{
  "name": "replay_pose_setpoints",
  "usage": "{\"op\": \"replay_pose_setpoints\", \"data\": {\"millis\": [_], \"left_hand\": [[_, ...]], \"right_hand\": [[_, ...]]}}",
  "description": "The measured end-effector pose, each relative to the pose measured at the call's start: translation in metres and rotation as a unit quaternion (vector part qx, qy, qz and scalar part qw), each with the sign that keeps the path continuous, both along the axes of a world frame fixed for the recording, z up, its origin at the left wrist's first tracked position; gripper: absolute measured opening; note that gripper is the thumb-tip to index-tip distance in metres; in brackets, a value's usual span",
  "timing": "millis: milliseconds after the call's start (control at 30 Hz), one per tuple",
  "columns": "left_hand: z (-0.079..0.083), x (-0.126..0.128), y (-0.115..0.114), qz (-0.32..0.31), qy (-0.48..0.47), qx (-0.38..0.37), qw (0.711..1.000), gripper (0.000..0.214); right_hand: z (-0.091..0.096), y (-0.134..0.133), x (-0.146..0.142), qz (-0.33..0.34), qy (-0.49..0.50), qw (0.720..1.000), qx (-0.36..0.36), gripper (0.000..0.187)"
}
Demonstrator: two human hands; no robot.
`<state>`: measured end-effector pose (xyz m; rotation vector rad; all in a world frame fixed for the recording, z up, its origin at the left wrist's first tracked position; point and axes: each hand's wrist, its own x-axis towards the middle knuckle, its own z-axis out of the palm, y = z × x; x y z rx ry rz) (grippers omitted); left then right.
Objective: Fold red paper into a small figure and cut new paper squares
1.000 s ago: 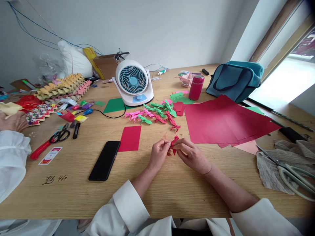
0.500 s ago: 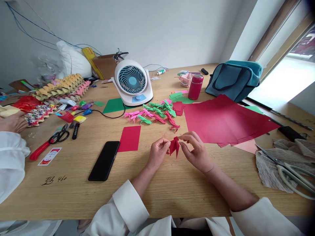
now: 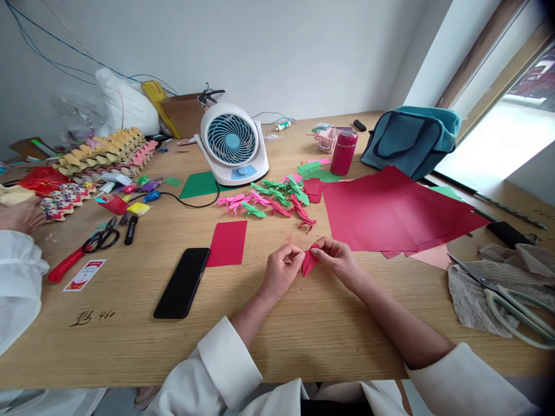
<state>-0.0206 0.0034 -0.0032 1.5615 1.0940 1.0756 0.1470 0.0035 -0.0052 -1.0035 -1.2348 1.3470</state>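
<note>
White fan (image 3: 233, 141), blue grille; black phone (image 3: 181, 283), lying flat; lidded red flask (image 3: 344, 157) near teal bag (image 3: 410, 144); pale-handled scissors (image 3: 486, 283) on crumpled cloth (image 3: 466, 297); white sack (image 3: 128, 104) near wall (image 3: 303, 52)

co-worker's sleeve (image 3: 19, 283): cut off | folded paper (image 3: 307, 264): partly behind fingers (image 3: 330, 245)

Red folded paper (image 3: 309, 263), green, pink and red paper figures (image 3: 281, 197), black phone (image 3: 182, 283), white-and-blue fan (image 3: 232, 141), teal bag (image 3: 427, 156)

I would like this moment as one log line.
left hand: pinching folded red paper | right hand: pinching same paper | ahead: paper shapes | leftward: black phone
</note>
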Motion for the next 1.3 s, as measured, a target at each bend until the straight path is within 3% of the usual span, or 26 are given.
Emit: {"op": "replay_pose_setpoints", "data": {"millis": [200,367,633,867,1067,1300], "left_hand": [[-0.002,0.0,-0.001,0.02,0.061,0.069,0.996,0.018],[0.002,-0.002,0.001,0.015,0.094,0.12,0.988,0.023],[-0.002,0.004,-0.005,0.008,0.045,0.053,0.998,0.017],[-0.003,0.003,-0.006,0.04,0.089,0.11,0.989,0.012],[-0.001,0.0,-0.004,0.03,0.109,0.144,0.983,0.012],[-0.001,-0.002,-0.003,0.019,0.169,0.183,0.968,0.012]], "right_hand": [[-0.011,-0.001,-0.004,-0.014,-0.047,0.998,0.035,0.034],[-0.009,-0.003,-0.004,0.005,-0.062,0.996,0.061,0.034],[0.002,-0.002,-0.002,-0.064,0.019,0.997,0.024,0.034],[0.002,-0.002,-0.002,-0.063,0.061,0.996,0.001,0.031],[0.006,-0.003,-0.001,-0.029,0.042,0.999,0.004,0.031],[0.006,-0.002,0.0,-0.042,0.022,0.999,0.022,0.03]]}}
